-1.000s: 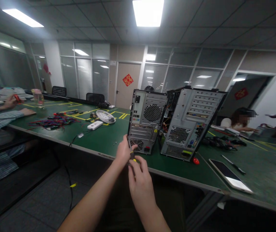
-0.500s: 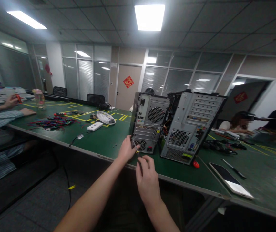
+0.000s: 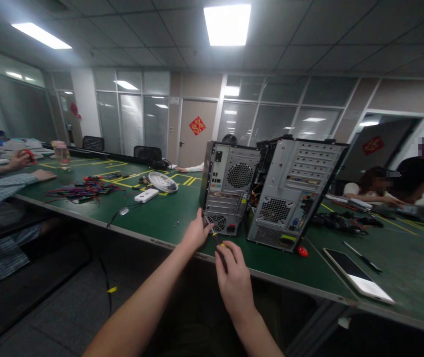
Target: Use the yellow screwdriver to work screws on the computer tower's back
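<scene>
Right hand (image 3: 235, 277) fingers pinch the handle of a screwdriver (image 3: 218, 240) at lower centre, its shaft slanting towards the bottom left corner of a smaller computer case (image 3: 230, 198). Left hand (image 3: 196, 232) is at that same corner, thumb beside the shaft; whether it pinches anything is hidden. That case stands upright, back facing the viewer, with fan grilles and slot covers in place. Some small bits (image 3: 177, 223), probably screws, lie loose to its left, so some fastening work looks done; whether a screw at the tip is in or out can't be told. Just right, a larger case (image 3: 282, 183) shows wiring along its left side, so it seems open.

Both stand on a green table (image 3: 159, 218) marked with yellow lines. A phone (image 3: 356, 272) lies at lower right; tangled wires (image 3: 81, 191) and a white round part (image 3: 163, 181) sit left of centre. Beyond, a checked sleeve (image 3: 3, 191) rests at far left. Glass partitions (image 3: 132, 119) and a door (image 3: 199, 129) close the back, under bright ceiling panels (image 3: 227, 25).
</scene>
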A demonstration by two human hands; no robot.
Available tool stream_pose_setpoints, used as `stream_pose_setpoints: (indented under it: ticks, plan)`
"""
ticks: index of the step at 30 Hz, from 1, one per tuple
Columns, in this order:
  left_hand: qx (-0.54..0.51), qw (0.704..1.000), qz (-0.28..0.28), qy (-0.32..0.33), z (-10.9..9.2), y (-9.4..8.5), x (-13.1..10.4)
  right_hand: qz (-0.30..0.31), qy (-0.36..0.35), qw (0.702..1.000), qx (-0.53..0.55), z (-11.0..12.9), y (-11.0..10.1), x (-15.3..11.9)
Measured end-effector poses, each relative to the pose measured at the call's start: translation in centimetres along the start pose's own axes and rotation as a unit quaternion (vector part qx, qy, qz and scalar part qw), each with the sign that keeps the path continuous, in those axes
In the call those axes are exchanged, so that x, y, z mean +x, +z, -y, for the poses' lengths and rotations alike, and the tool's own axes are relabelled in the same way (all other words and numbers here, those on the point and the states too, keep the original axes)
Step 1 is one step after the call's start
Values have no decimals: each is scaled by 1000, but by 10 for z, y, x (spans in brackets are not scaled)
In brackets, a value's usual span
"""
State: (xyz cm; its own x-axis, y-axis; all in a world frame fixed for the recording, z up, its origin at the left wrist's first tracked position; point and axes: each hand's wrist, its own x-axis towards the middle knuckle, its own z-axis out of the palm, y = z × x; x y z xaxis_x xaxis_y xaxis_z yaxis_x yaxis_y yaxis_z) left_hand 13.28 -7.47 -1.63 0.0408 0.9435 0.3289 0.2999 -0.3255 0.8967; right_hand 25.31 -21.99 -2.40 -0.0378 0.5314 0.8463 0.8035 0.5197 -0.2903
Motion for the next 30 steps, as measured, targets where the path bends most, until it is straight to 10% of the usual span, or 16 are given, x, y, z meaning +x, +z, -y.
stream_pose_setpoints:
  ticks: [30]
  plan:
    - [28, 998, 51, 31, 9, -6, 6, -31, -110, 993, -38, -3, -18, -3]
